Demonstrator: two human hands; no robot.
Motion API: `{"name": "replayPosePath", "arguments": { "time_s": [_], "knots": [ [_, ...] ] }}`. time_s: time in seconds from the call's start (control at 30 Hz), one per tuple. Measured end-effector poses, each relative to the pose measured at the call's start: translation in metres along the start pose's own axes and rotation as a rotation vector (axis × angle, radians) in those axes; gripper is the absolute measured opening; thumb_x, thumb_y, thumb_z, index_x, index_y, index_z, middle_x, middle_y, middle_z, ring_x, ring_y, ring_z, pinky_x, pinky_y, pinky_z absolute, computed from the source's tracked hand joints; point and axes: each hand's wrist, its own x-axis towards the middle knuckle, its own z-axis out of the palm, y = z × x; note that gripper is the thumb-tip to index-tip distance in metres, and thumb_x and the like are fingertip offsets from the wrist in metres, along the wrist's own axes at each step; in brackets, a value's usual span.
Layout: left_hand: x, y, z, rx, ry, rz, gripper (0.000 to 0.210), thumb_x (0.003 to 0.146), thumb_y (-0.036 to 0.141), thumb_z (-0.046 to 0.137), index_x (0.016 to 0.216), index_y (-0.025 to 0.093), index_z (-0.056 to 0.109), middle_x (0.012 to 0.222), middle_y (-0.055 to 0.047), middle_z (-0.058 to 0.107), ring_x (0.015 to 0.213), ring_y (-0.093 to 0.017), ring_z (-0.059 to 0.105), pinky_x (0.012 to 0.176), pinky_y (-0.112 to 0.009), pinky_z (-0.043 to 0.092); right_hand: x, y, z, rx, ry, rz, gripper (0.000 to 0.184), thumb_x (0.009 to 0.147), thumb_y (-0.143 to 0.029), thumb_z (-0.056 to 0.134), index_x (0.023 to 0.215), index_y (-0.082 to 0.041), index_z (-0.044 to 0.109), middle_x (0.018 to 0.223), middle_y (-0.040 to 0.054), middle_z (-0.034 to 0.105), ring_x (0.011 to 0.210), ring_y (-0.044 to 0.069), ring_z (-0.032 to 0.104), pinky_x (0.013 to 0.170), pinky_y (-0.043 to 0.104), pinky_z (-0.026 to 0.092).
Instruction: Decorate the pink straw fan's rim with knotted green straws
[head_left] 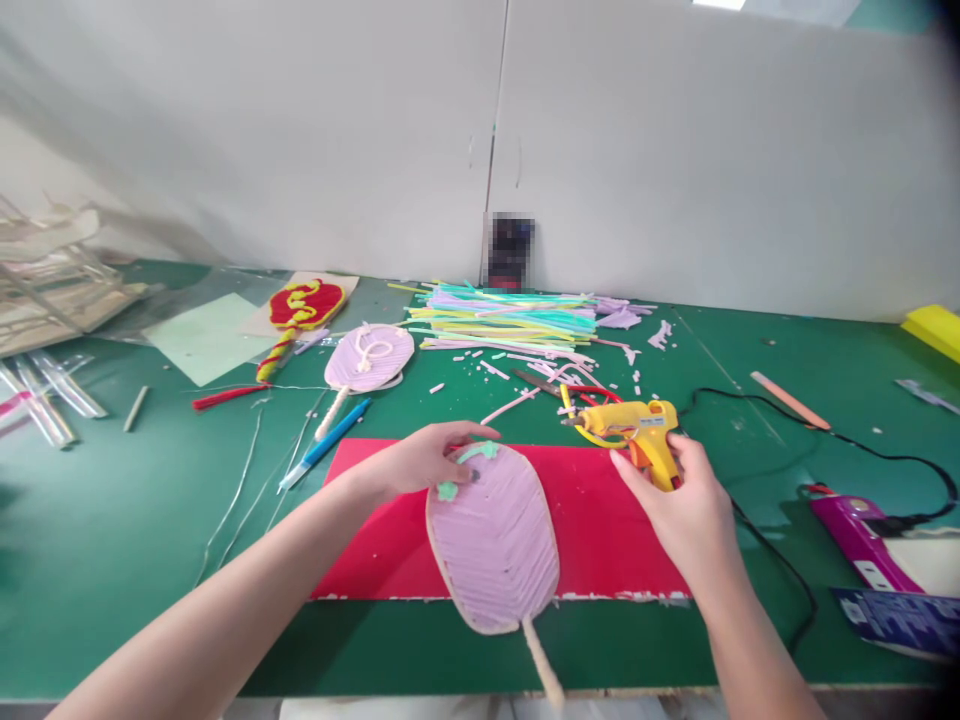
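A lilac hand fan [499, 540] with a pale edge and a cream handle lies tilted over the red sheet, its handle pointing toward me. Mint-green pieces [448, 491] sit along its upper left rim. My left hand [431, 465] grips that rim, thumb on the fan's face. To the right, my right hand [686, 500] is closed around the handle of a yellow glue gun [637, 425], whose nozzle points left. Red-handled scissors [592, 393] lie just beyond the nozzle.
Under the fan is a red sheet [607, 530]. Pastel pipe cleaners [510, 315] and clippings lie behind. A second lilac fan [371, 358], a red-and-yellow fan [306, 303] and a blue pen [326, 445] are left. A black cord [874, 445] reaches a purple power strip [862, 540] at right.
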Motion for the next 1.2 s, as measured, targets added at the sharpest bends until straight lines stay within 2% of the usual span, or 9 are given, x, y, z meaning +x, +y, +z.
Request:
{"name": "replayPosePath", "arguments": {
  "time_s": [0.17, 0.3, 0.4, 0.47, 0.53, 0.63, 0.73, 0.83, 1.2],
  "knots": [
    [-0.001, 0.002, 0.009, -0.262, 0.231, -0.050, 0.059, 0.066, 0.012, 0.060, 0.123, 0.024, 0.053, 0.091, -0.001, 0.063, 0.074, -0.012, 0.060, 0.062, -0.022, 0.047, -0.004, -0.006, -0.004, -0.065, -0.013, -0.005, 0.056, 0.067, -0.058, 0.061, 0.106, -0.018, 0.052, 0.089, 0.0094, 0.065, 0.067, 0.022, 0.061, 0.054, 0.029, 0.045],
    [-0.001, -0.001, 0.032, -0.324, 0.443, -0.087, 0.054, 0.068, 0.012, 0.059, 0.122, 0.022, 0.053, 0.091, -0.001, 0.060, 0.073, -0.011, 0.059, 0.062, -0.021, 0.049, -0.012, -0.013, -0.002, -0.142, 0.064, -0.094, 0.056, 0.069, -0.057, 0.060, 0.107, -0.017, 0.051, 0.093, 0.0126, 0.065, 0.072, 0.025, 0.061, 0.056, 0.031, 0.045],
    [-0.004, -0.009, 0.048, -0.172, 0.473, -0.117, 0.059, 0.069, 0.011, 0.059, 0.126, 0.021, 0.047, 0.100, -0.005, 0.060, 0.076, -0.014, 0.061, 0.063, -0.025, 0.051, -0.021, -0.021, 0.004, -0.164, 0.099, -0.180, 0.053, 0.072, -0.055, 0.058, 0.107, -0.016, 0.050, 0.096, 0.0143, 0.065, 0.076, 0.026, 0.063, 0.057, 0.032, 0.047],
    [-0.007, -0.014, 0.050, 0.036, 0.521, -0.029, 0.060, 0.072, 0.017, 0.060, 0.129, 0.024, 0.044, 0.112, -0.007, 0.056, 0.085, -0.017, 0.062, 0.070, -0.028, 0.053, -0.027, -0.025, 0.011, -0.164, 0.072, -0.233, 0.048, 0.074, -0.052, 0.057, 0.106, -0.017, 0.050, 0.095, 0.0135, 0.065, 0.077, 0.026, 0.064, 0.057, 0.032, 0.047],
    [-0.011, -0.016, 0.045, 0.239, 0.580, 0.041, 0.048, 0.078, 0.026, 0.057, 0.125, 0.025, 0.049, 0.117, -0.008, 0.053, 0.090, -0.018, 0.061, 0.073, -0.030, 0.053, -0.031, -0.028, 0.019, -0.171, 0.015, -0.261, 0.044, 0.076, -0.050, 0.055, 0.106, -0.017, 0.050, 0.094, 0.0121, 0.066, 0.075, 0.025, 0.064, 0.055, 0.031, 0.047],
    [-0.015, -0.013, 0.029, 0.455, 0.641, 0.112, 0.030, 0.084, 0.031, 0.050, 0.111, 0.022, 0.058, 0.107, -0.007, 0.056, 0.087, -0.018, 0.062, 0.073, -0.031, 0.053, -0.035, -0.030, 0.031, -0.192, -0.031, -0.276, 0.041, 0.078, -0.047, 0.054, 0.106, -0.018, 0.049, 0.095, 0.0110, 0.066, 0.075, 0.024, 0.065, 0.053, 0.030, 0.047],
    [-0.012, -0.010, 0.016, 0.542, 0.593, 0.181, 0.020, 0.085, 0.027, 0.048, 0.093, 0.020, 0.065, 0.093, -0.005, 0.061, 0.080, -0.017, 0.062, 0.074, -0.029, 0.051, -0.037, -0.032, 0.039, -0.225, -0.029, -0.299, 0.038, 0.079, -0.044, 0.053, 0.106, -0.018, 0.049, 0.095, 0.0115, 0.066, 0.082, 0.026, 0.065, 0.053, 0.029, 0.047],
    [-0.005, -0.012, 0.012, 0.547, 0.554, 0.225, 0.018, 0.084, 0.025, 0.049, 0.085, 0.020, 0.066, 0.088, -0.004, 0.064, 0.079, -0.016, 0.061, 0.074, -0.027, 0.049, -0.037, -0.033, 0.044, -0.257, -0.035, -0.302, 0.034, 0.079, -0.042, 0.053, 0.104, -0.018, 0.049, 0.095, 0.0113, 0.066, 0.081, 0.026, 0.065, 0.051, 0.029, 0.046],
    [0.012, -0.023, 0.010, 0.448, 0.554, 0.153, 0.014, 0.078, 0.026, 0.054, 0.083, 0.020, 0.066, 0.079, -0.001, 0.066, 0.071, -0.014, 0.059, 0.068, -0.025, 0.046, -0.040, -0.034, 0.052, -0.290, -0.043, -0.304, 0.030, 0.082, -0.039, 0.051, 0.104, -0.018, 0.049, 0.097, 0.0121, 0.065, 0.086, 0.027, 0.064, 0.051, 0.029, 0.045]
  ]
}}
